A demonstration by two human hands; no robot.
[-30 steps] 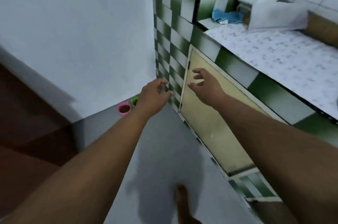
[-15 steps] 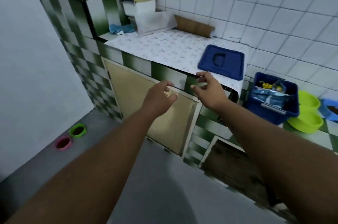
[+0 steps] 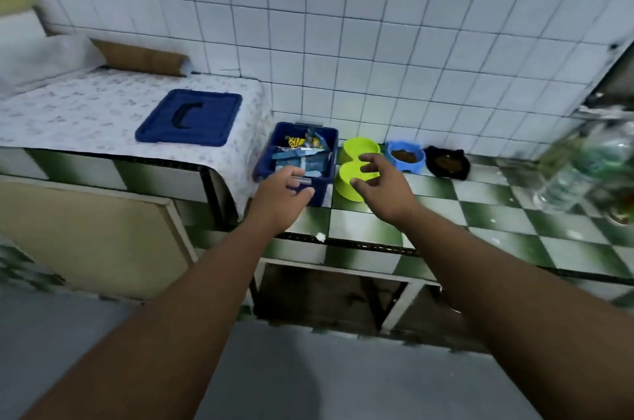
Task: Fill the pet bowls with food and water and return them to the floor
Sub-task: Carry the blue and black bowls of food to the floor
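On the green-and-white checked counter (image 3: 480,224) stand two lime green bowls, the near bowl (image 3: 346,184) and the far bowl (image 3: 358,148), both without contents. Right of them a blue bowl (image 3: 404,157) and a black bowl (image 3: 446,162) hold brown pet food. A blue bin (image 3: 298,158) with food packets stands left of the green bowls. My left hand (image 3: 281,194) hovers in front of the bin, fingers loosely curled, holding nothing. My right hand (image 3: 380,188) hangs over the near green bowl with fingers spread.
The bin's blue lid (image 3: 190,117) lies on a patterned cloth on the raised counter to the left. Clear plastic bottles (image 3: 583,169) stand blurred at the right. A cream cupboard door (image 3: 89,234) is below left, and a dark recess sits under the counter.
The view has swung right from the floor corner with the pink and green bowls to the counter. Both hands now reach toward the blue bin and the near green bowl.
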